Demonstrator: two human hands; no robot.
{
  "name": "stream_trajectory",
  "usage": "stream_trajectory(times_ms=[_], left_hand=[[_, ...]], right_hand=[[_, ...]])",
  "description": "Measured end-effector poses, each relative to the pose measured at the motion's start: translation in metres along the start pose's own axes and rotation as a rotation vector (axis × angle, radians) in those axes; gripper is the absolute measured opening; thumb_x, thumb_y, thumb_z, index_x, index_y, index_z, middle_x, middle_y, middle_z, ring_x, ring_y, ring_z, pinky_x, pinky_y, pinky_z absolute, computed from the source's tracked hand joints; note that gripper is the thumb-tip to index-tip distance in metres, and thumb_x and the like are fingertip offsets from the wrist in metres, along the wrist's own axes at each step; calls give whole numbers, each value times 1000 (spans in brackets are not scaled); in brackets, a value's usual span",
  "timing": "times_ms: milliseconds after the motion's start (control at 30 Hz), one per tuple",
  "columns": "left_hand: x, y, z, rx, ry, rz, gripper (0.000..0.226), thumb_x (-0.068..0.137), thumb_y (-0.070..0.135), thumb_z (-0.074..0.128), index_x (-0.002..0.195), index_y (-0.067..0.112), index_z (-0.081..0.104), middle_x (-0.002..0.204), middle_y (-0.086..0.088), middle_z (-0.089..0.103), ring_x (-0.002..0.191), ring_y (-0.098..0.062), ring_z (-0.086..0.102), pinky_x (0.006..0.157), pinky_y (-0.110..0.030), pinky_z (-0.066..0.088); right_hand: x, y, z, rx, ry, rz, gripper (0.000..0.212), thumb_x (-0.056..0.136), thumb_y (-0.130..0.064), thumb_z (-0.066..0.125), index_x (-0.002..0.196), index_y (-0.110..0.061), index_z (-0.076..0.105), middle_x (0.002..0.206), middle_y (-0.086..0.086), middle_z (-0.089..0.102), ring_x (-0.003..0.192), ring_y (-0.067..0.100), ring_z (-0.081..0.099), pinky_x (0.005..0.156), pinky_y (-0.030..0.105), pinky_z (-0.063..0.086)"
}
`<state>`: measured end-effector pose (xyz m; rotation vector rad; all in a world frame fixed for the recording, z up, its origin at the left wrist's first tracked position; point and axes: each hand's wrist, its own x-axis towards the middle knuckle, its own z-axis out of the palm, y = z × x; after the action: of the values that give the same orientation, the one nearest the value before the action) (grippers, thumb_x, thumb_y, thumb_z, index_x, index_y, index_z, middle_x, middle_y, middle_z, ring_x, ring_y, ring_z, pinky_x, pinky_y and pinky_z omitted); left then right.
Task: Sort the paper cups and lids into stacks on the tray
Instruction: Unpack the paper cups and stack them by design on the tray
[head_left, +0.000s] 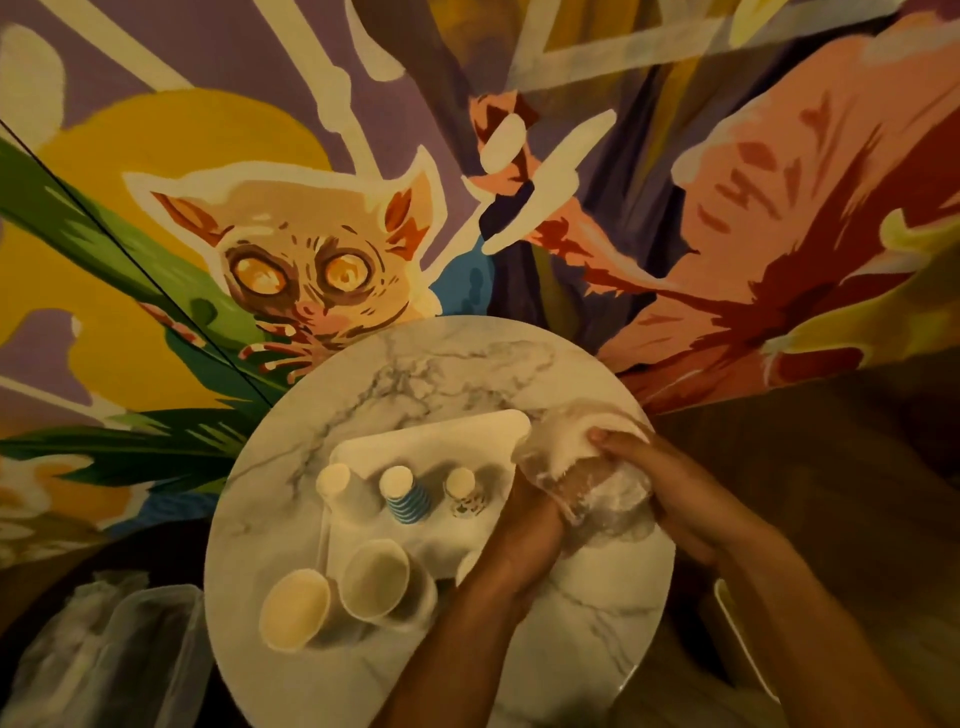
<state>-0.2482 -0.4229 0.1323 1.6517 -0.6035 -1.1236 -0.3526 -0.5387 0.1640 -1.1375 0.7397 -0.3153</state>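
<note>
Head view: left hand (524, 545) and right hand (670, 488) both curled round a crinkly clear plastic bag (582, 467), gripping it from either side; bag bunched into a lump with whitish contents, kind not readable, long axis not clear; held over the right end of the white tray (467, 441).

Left of the fingers, three stacks in a row on the tray, bases up, long axes vertical: patterned cup stack (465, 493) nearest the fingers, then blue-striped cup stack (408, 496), then plain white cup stack (343, 488); small gaps between.

Nearer and further left, two large cream cups (296, 608) side by side, mouths toward camera; upright or tipped not clear.

Round marble-look table (441, 364), bare surface beyond the fingertips; painted mural wall (311, 260) behind.
</note>
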Motion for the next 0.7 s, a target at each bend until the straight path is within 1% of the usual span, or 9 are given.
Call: stream_trajectory(times_ms=[67,133,200,267,367,467,533,600,700], left_hand=[[5,-14,12,-70,15,-39,27,105,6,47,125,21,58,121,2,66,114,-14,67,94,-30,56],[5,-20,23,-163,19,-86,23,106,7,45,115,21,59,110,3,67,94,-1,70,81,-21,57],[4,-27,35,-227,14,-113,19,104,9,44,101,22,57,98,5,63,78,3,68,72,-15,55],[4,-37,44,-295,32,-178,16,104,13,44,100,19,58,96,3,62,81,-3,64,74,-18,55],[6,-53,56,-373,105,-271,27,105,24,47,123,8,61,105,-4,71,93,-16,69,72,-25,55],[6,-58,65,-426,158,-308,57,80,49,72,126,17,65,113,-7,76,102,-28,71,68,-32,55],[8,-61,68,-475,197,-319,62,72,46,79,125,16,65,113,-8,76,101,-29,71,65,-32,54],[9,-67,68,-545,237,-314,50,82,32,75,126,12,64,113,-10,75,97,-27,71,65,-31,55],[6,-76,66,-626,254,-349,50,79,25,77,126,15,64,115,-10,75,102,-28,70,76,-35,56]], right_hand=[[1,14,-8,4,4,35,51,81,-49,61,128,-28,64,118,-3,76,111,16,71,104,39,50],[3,32,-13,91,91,81,57,78,-59,60,127,-29,65,120,-2,75,115,18,69,108,42,48],[4,48,-15,190,220,125,54,80,-61,63,120,-26,71,114,2,77,113,24,70,105,45,50],[3,60,-15,256,323,155,41,90,-52,65,112,-19,76,105,5,79,104,25,73,98,43,53],[2,72,-17,326,408,132,20,97,-30,63,100,-15,76,91,3,80,80,13,76,77,33,54],[3,78,-24,332,442,116,18,100,-24,59,99,-14,74,84,0,79,75,12,74,68,30,53],[5,81,-28,336,478,116,18,101,-24,59,97,-14,73,81,-1,79,71,11,74,64,29,53],[8,84,-32,356,507,117,18,101,-25,60,95,-15,73,84,1,78,74,14,74,62,28,54],[16,92,-39,425,535,147,17,100,-26,61,99,-14,74,93,7,78,88,24,73,73,36,58]])
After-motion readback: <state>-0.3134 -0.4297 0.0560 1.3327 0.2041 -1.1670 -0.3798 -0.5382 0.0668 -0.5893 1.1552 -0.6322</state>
